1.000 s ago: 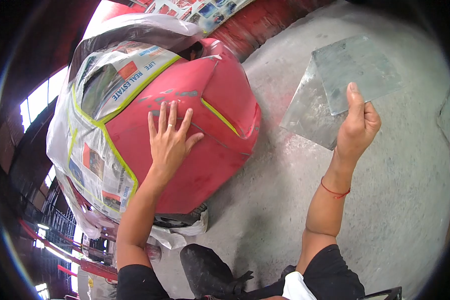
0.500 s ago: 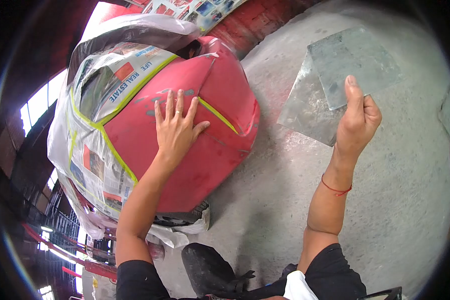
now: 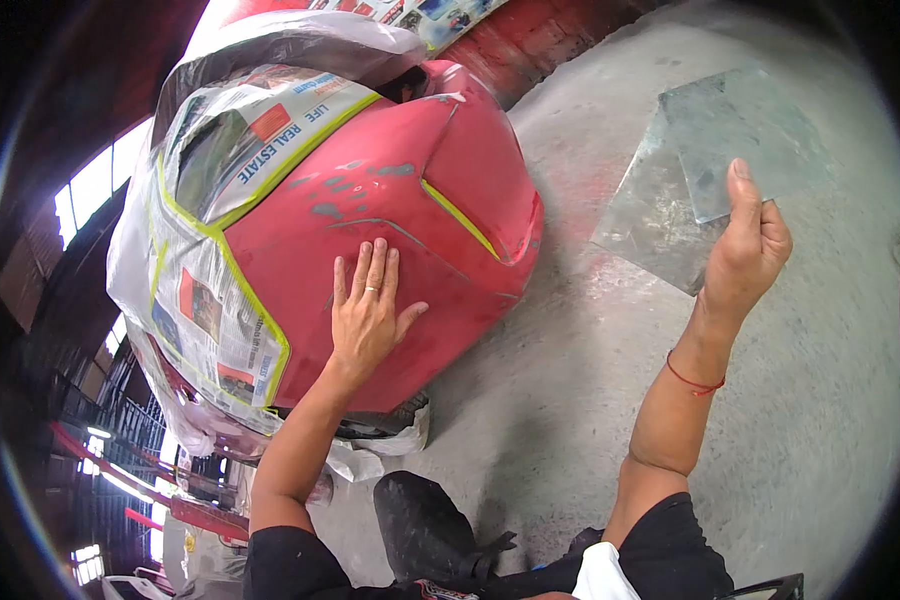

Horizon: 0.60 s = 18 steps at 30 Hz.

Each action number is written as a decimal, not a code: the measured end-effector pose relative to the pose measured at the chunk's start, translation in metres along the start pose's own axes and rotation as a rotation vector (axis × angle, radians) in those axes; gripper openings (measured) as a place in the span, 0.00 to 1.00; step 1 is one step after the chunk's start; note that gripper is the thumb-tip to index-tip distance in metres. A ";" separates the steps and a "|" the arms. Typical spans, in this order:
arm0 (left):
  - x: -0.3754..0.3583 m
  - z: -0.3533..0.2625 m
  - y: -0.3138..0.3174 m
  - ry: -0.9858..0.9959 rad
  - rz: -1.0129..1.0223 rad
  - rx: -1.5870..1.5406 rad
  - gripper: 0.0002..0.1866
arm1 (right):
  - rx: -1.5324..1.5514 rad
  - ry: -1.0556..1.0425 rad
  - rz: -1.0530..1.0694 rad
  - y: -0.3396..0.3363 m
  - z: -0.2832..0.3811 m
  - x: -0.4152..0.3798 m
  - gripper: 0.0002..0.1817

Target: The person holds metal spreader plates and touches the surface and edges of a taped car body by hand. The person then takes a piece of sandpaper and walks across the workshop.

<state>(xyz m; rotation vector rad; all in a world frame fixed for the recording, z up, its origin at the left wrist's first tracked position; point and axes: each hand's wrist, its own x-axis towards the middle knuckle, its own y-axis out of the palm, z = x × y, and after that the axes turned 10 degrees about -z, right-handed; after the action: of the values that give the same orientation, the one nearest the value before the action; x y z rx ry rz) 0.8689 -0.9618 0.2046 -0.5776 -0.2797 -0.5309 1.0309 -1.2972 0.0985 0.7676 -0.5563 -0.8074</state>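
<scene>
My left hand (image 3: 366,320) lies flat on a red car body panel (image 3: 410,240), its fingers stretched out and slightly spread. Grey patches (image 3: 330,208) mark the panel's surface beyond the fingertips, and a yellow-green tape strip (image 3: 460,220) runs along a seam to their right. Held out over the floor, my right hand (image 3: 748,245) pinches two thin, flat sheets between thumb and fingers. One is a greyish see-through sheet (image 3: 740,130); the other, a smeared grey sheet (image 3: 645,215), fans out partly behind it. Their material I cannot make out.
Newspaper (image 3: 270,165) and clear plastic, edged with yellow-green tape, cover the car's upper and left parts. The car's wheel (image 3: 385,418) shows beneath the panel. Grey concrete floor (image 3: 560,420) spreads to the right. My dark-clad knee (image 3: 420,520) is near the bottom.
My left hand has slid down the red panel toward me, uncovering the grey patches. My right hand still holds both sheets. The whole view has shifted slightly.
</scene>
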 end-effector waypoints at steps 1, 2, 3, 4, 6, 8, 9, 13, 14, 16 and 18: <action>-0.003 0.004 0.002 0.021 -0.002 0.010 0.45 | 0.004 0.000 0.004 -0.001 -0.001 0.000 0.27; -0.001 0.006 -0.001 0.041 -0.007 0.019 0.45 | -0.014 -0.022 0.018 -0.002 -0.002 -0.001 0.27; 0.005 0.009 -0.001 0.035 -0.011 0.019 0.45 | -0.033 -0.046 0.031 -0.002 -0.002 -0.001 0.27; 0.015 0.015 -0.001 -0.014 -0.084 0.018 0.45 | -0.032 -0.050 0.036 -0.001 -0.002 -0.001 0.27; 0.039 0.024 -0.003 -0.071 -0.154 0.015 0.45 | -0.056 -0.053 0.018 0.000 -0.001 -0.003 0.27; 0.060 0.026 -0.001 -0.083 -0.212 0.065 0.45 | -0.024 -0.027 0.030 0.003 0.006 -0.006 0.27; 0.064 0.023 0.001 -0.053 -0.222 0.056 0.45 | 0.007 -0.001 0.031 0.004 0.009 -0.007 0.27; 0.044 0.006 0.014 -0.051 -0.222 0.002 0.46 | 0.011 0.022 0.017 0.008 0.014 -0.009 0.27; 0.036 0.004 0.018 -0.054 -0.224 0.003 0.46 | -0.004 -0.001 0.022 0.006 0.013 -0.008 0.27; 0.021 -0.004 0.022 -0.056 -0.182 -0.015 0.46 | -0.020 -0.027 0.032 0.007 0.014 -0.008 0.27; 0.007 -0.012 0.024 -0.062 -0.160 -0.024 0.46 | 0.004 -0.017 0.025 0.009 0.017 -0.008 0.27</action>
<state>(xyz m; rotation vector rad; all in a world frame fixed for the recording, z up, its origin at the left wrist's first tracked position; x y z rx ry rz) 0.8889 -0.9545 0.1871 -0.5984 -0.3814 -0.6719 1.0177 -1.2932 0.1144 0.7565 -0.5820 -0.7907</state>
